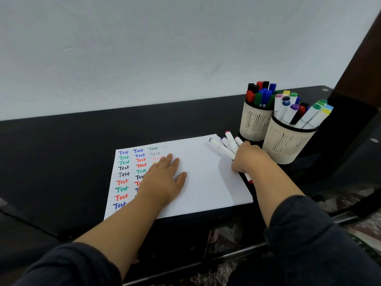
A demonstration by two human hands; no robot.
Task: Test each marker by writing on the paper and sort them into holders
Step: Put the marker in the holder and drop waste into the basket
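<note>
Head view: the left hand (162, 178) lies flat on the sheet of paper (206, 178), fingers straight and slightly spread, pinning it to the black table (61, 145). To its left, and partly under it, run columns of the word "Test" in blue, green, red and black, with fainter tries further along. The right hand (247, 157) has its grip curled round a bundle of white-barrelled markers (223, 146) at the paper's right edge; their coloured caps fan out beyond the knuckles, and a red-tipped end pokes out below the wrist. How many it holds I cannot tell.

Just beyond and to the right of that grip stand two cream holders with slotted walls and mesh bases. The rear holder (254, 124) carries slim markers with dark, red, green and blue caps; the nearer holder (286, 143) carries mostly fat white twin-tip markers with pastel caps.

Judging by this, the step in hand is picking the next marker to test. The next move calls for singling one out of the bundle, uncapping it and writing in the bare part of the sheet, right of the left hand. The barrels look smooth, round and apt to roll if set loose.
</note>
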